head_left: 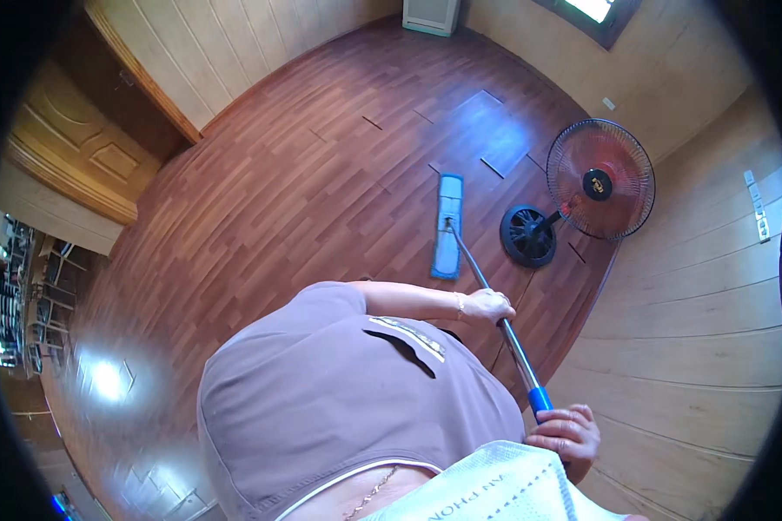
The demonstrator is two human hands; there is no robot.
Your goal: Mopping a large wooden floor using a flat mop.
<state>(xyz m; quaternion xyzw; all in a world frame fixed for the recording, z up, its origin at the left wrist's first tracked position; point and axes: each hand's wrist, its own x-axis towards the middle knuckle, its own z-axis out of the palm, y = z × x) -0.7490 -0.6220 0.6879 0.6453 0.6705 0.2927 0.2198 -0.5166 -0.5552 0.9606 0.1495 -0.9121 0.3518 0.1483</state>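
Observation:
A flat mop with a long blue-grey head [447, 247] lies on the wooden floor ahead of me. Its metal pole [519, 354] slants back toward my right side and ends in a blue grip [540, 400]. Partway down the pole, my left hand [488, 305] is closed around the metal, with a bracelet at the wrist. My right hand [569, 438] wraps the upper end at the blue grip, close to my chest. A white printed cloth or sheet [504, 486] at the lower edge hides part of the right wrist and arm.
A standing fan [599, 181] with a round black base [527, 236] is just right of the mop head. The panelled wall [669, 347] runs along the right. Far ahead stands a white cabinet-like unit [430, 16]. A wooden door [87, 143] and a rack [39, 304] are at left.

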